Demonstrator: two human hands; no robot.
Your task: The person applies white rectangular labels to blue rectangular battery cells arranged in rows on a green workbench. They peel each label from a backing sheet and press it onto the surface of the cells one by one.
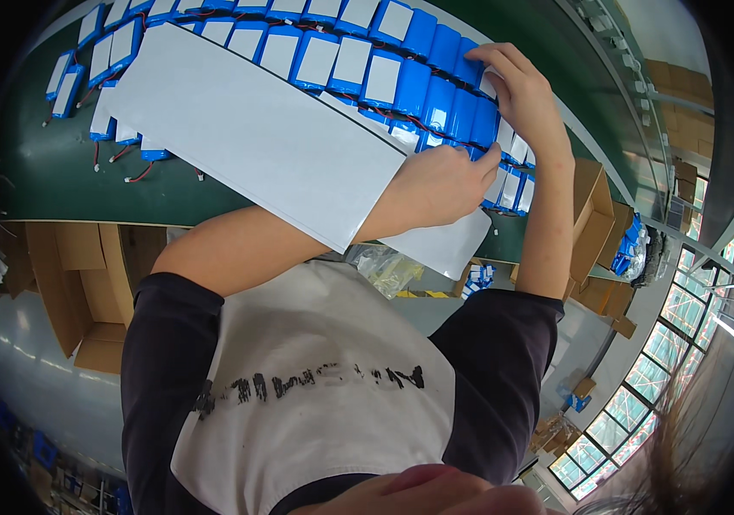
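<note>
Closest to me is my pale-fronted shirt with dark sleeves [315, 369]. My left forearm reaches across, a large, smooth white paper sheet [255, 129] lying partly over it; another white sheet [448, 245] shows below my wrist. My left hand [448, 184] has its fingers curled, thumb toward the blue, plastic-wrapped rectangular battery packs [412, 86]; I cannot tell whether it grips anything. These packs stand in curved rows on the dark green tabletop [49, 176], many with white rectangles, several plain blue. Farther along, my right hand [521, 90] arches over the rows' right end, fingers bent, fingertips at a pack; whether they pinch something I cannot tell. Beyond the right arm sits an open brown cardboard box [588, 225], then a dark-framed, many-paned window [628, 386].
</note>
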